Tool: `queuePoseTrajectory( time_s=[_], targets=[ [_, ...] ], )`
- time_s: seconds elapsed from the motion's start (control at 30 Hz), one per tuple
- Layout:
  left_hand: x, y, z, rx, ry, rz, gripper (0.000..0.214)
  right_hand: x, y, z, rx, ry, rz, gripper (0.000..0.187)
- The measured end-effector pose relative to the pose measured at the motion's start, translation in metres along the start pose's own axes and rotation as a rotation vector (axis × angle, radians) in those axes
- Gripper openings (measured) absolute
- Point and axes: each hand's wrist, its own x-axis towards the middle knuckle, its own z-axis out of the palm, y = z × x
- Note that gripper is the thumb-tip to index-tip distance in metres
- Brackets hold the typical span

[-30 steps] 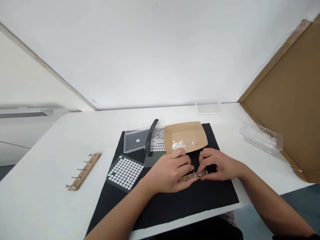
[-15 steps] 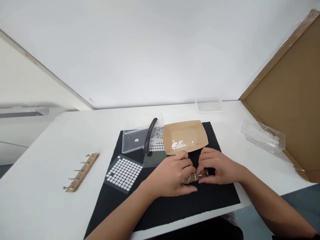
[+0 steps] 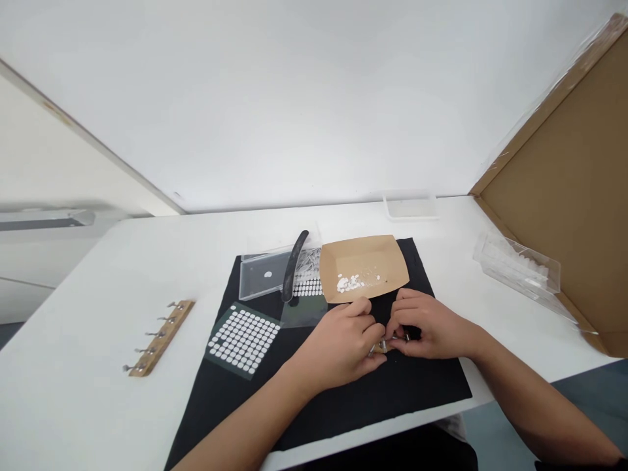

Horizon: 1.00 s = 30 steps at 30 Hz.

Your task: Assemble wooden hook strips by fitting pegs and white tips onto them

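Note:
Both hands meet over a black mat (image 3: pixel 343 399) on a white table. My left hand (image 3: pixel 338 343) and my right hand (image 3: pixel 426 330) are closed around a small wooden hook rack (image 3: pixel 387 345) with metal hooks; only a short bit shows between the fingers. A brown paper tray (image 3: pixel 363 268) holding white bits lies just behind the hands.
A second wooden hook rack (image 3: pixel 159 337) lies on the table (image 3: pixel 98 386) at the left. On the mat sit a sheet of white dot stickers (image 3: pixel 243 339), a clear plastic case (image 3: pixel 262 275) and a black tool (image 3: pixel 293 265). A clear box (image 3: pixel 520 271) and cardboard panel (image 3: pixel 574 190) stand at right.
My hands have drawn closer together around the small rack, which now shows less between the fingers. The view shifted slightly.

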Motion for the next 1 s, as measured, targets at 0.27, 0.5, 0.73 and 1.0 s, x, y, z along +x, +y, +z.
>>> queuePoseTrajectory(
  time_s=[0.27,0.5,0.73,1.0],
  targets=[
    [-0.001,0.001,0.001,-0.01,-0.019,-0.017,0.025,-0.003,-0.002,-0.014,0.044,-0.102,0.033,0.021],
    [-0.002,0.001,0.002,-0.02,-0.015,-0.021,0.026,-0.004,0.001,-0.016,0.093,-0.149,0.007,0.019],
    [-0.003,0.001,0.004,-0.025,-0.012,-0.026,0.025,-0.001,-0.001,-0.019,0.15,-0.15,0.061,0.017],
    [-0.002,0.002,0.003,-0.01,-0.021,-0.032,0.028,-0.003,0.006,-0.013,0.135,-0.124,0.107,0.021]
  ],
)
